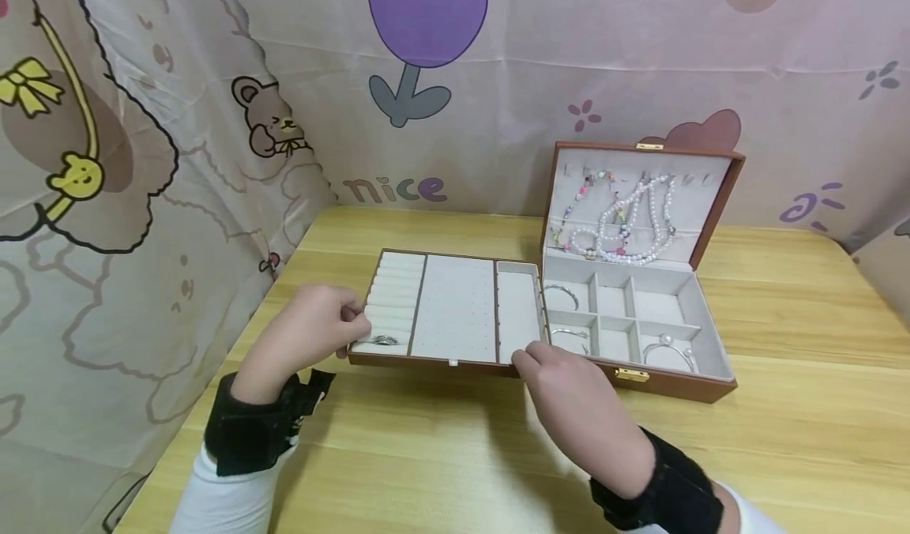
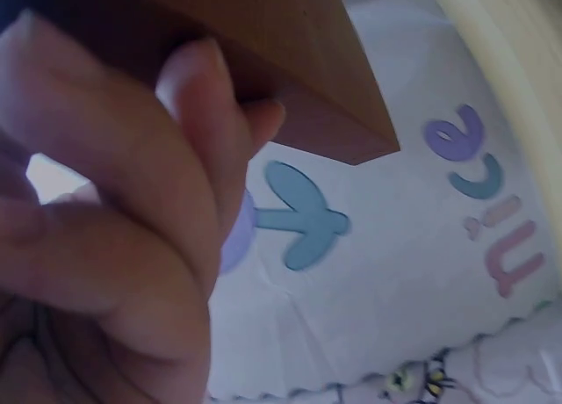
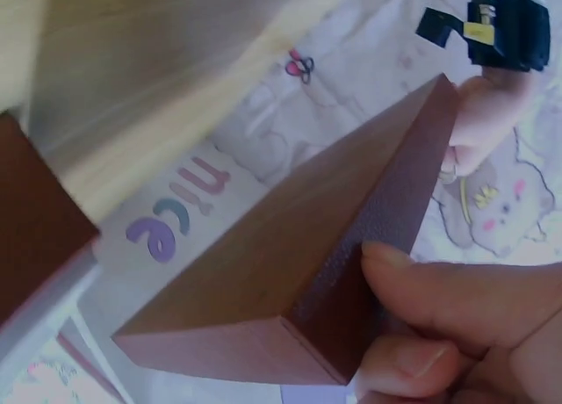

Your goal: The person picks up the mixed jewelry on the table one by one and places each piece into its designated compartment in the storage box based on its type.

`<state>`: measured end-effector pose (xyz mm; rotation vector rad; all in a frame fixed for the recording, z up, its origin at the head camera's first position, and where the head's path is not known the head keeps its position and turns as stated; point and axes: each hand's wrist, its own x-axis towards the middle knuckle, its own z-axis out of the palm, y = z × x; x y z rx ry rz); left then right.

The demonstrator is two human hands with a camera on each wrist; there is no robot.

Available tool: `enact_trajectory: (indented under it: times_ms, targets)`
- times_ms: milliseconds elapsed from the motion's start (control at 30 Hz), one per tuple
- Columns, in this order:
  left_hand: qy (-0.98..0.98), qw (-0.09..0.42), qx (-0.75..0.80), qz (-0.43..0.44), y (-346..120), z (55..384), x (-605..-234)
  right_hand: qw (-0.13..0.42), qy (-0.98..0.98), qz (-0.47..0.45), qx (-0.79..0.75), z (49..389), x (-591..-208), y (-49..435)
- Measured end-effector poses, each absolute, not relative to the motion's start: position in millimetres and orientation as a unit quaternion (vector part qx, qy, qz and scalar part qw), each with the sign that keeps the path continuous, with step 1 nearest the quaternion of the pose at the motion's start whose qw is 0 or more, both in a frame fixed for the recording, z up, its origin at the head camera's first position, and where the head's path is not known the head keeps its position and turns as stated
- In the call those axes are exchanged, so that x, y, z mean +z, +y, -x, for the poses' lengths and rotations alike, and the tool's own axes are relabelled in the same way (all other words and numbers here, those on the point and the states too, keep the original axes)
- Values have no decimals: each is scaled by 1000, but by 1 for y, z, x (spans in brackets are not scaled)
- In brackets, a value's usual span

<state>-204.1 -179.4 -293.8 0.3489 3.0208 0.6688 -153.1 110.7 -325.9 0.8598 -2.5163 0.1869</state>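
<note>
A brown jewelry tray (image 1: 458, 305) is held up over the table, its underside (image 3: 281, 224) showing in the right wrist view. My left hand (image 1: 316, 325) grips the tray's left end, with fingers (image 2: 198, 88) against its brown side. At the front right corner, my right hand (image 1: 579, 404) pinches the tray's edge. Silver rings (image 1: 384, 340) sit in the lowest roll of the tray's ring section. Just to the right, and overlapped by the tray in the head view, stands the open jewelry box (image 1: 686, 385) with its lid raised.
Necklaces of pearls and coloured beads (image 1: 633, 222) hang inside the lid (image 1: 718, 210). Bracelets (image 1: 667, 352) lie in several compartments of the box. The wooden table (image 1: 426, 447) extends around it, with a printed cloth (image 1: 512, 99) behind and at the left.
</note>
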Motion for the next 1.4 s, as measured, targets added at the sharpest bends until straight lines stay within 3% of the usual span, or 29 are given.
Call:
enact_trajectory:
  times_ms: [233,600,933,1400]
  targets:
    - [961,30,229,-151,-149,200,-287,218,-935,-270,76,137,-315,143]
    - [938,19,239,-250,-85,214,-287,253,-932,-238,105,124,-324,210]
    - [923,24,263,-281,-25,231,-308,255,-944,-178,110,123,-334,261]
    - [925,32,265,-271,12,249,-340,239,-954,-149,101,135,-350,287]
